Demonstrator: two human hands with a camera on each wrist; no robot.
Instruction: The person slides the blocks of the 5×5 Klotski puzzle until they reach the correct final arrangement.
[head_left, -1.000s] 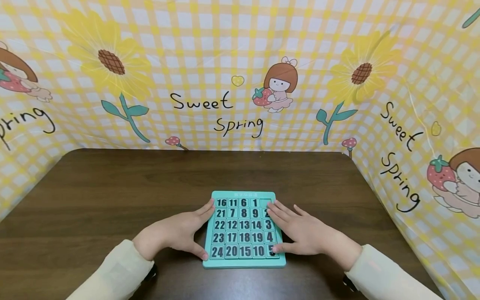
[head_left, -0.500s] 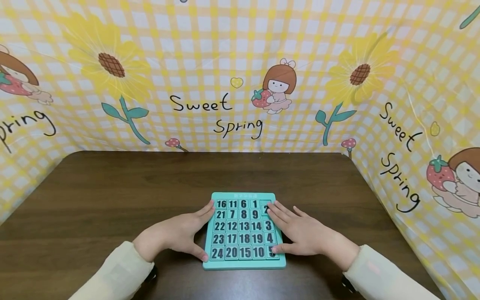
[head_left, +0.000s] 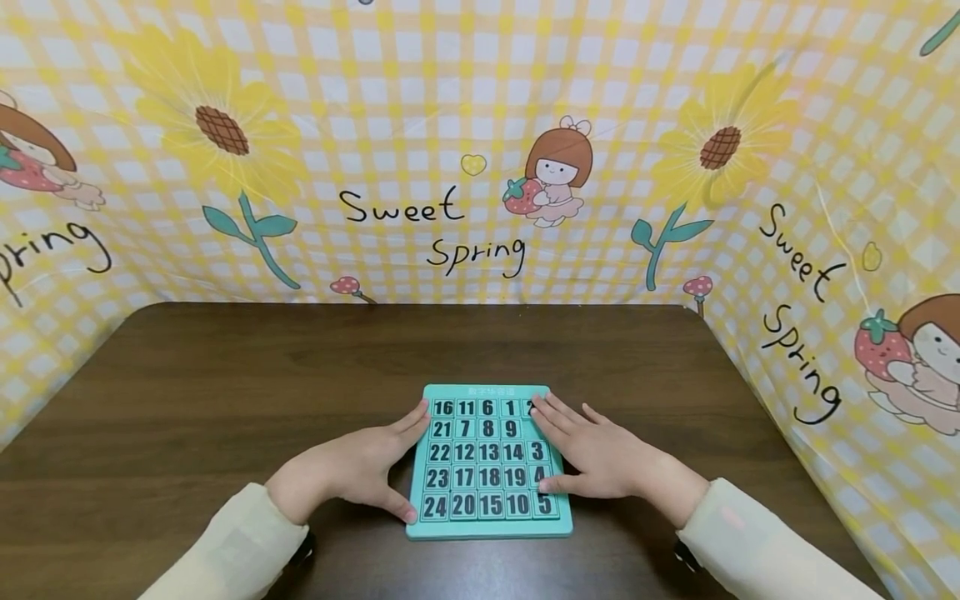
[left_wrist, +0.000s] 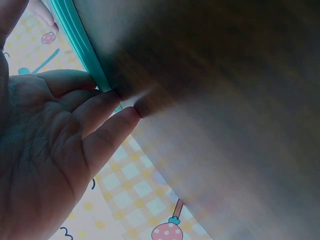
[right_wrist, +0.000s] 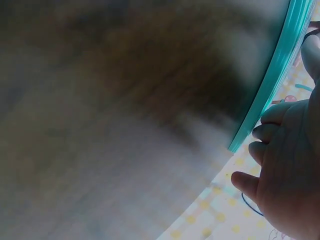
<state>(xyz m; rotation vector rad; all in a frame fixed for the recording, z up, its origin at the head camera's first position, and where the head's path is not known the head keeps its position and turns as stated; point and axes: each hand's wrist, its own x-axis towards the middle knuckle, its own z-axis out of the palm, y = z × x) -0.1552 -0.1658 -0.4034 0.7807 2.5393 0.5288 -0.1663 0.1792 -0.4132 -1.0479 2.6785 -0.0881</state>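
A turquoise number sliding puzzle [head_left: 489, 528] lies flat on the table, its tiles marked with black numbers. Spread along its left side, my left hand [head_left: 360, 462] touches the frame with the thumb at the near corner and fingertips farther up. On the right side, my right hand [head_left: 603, 454] lays its straight fingers over the top-right corner, partly covering the 2 tile [head_left: 529, 408]. A gap shows below that tile, right of the 9. The right thumb rests at the 4 tile [head_left: 538, 473]. Both wrist views show the puzzle's side edge [left_wrist: 82, 42] beside the fingers.
The dark brown wooden table [head_left: 300, 358] extends around the puzzle. A yellow checked cloth [head_left: 420, 108] with flowers, cartoon figures and lettering hangs along the back and both sides.
The 2 tile has slid up from the second row into the top-right slot. My right hand has shifted slightly, its thumb moving from the 5 to the 4. The left hand stays put.
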